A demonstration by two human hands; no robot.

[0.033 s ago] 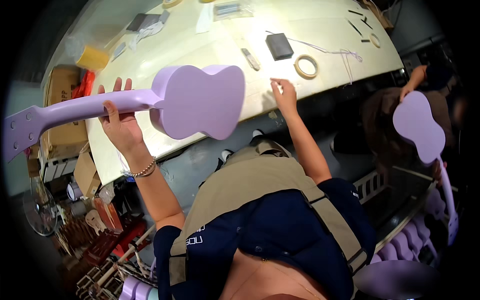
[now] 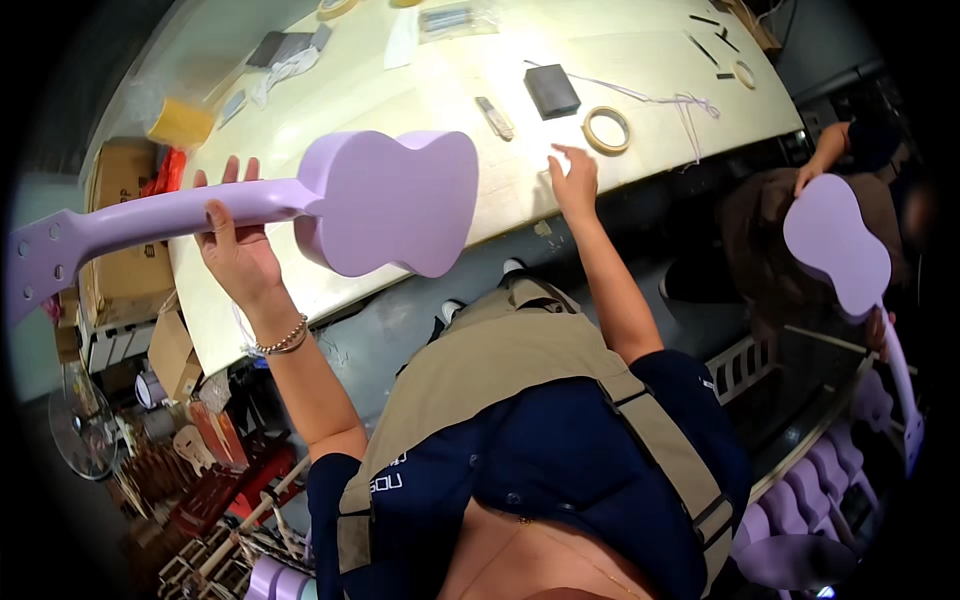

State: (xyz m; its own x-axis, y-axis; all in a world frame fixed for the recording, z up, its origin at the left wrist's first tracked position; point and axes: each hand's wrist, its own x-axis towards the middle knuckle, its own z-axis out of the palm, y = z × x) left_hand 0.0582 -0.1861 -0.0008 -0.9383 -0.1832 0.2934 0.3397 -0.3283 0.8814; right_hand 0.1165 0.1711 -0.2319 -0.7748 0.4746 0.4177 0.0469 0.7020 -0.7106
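A light purple ukulele body with its neck (image 2: 390,205) is held up over the near edge of the table, its flat back facing me. My left hand (image 2: 240,245) is wrapped round the neck from below, the thumb on the near side and fingertips showing beyond. The headstock (image 2: 45,255), with several peg holes, points left. My right hand (image 2: 575,185) hovers at the table's near edge, fingers loosely apart and holding nothing. Nearest to it are a roll of tape (image 2: 625,140), a dark grey block (image 2: 552,92) and a utility knife (image 2: 494,118).
The pale worktable (image 2: 440,85) also bears a purple cord (image 2: 640,97), a yellow roll (image 2: 180,121) and a white cloth (image 2: 285,72). Cardboard boxes (image 2: 130,270) stand at left. At right, a co-worker's hand (image 2: 822,165) steadies another purple ukulele (image 2: 838,245); several more (image 2: 800,490) are racked below.
My right hand has shifted slightly right, closer to the tape roll, and its fingers look a little differently bent. The ukulele's body has moved slightly left, still in my left hand.
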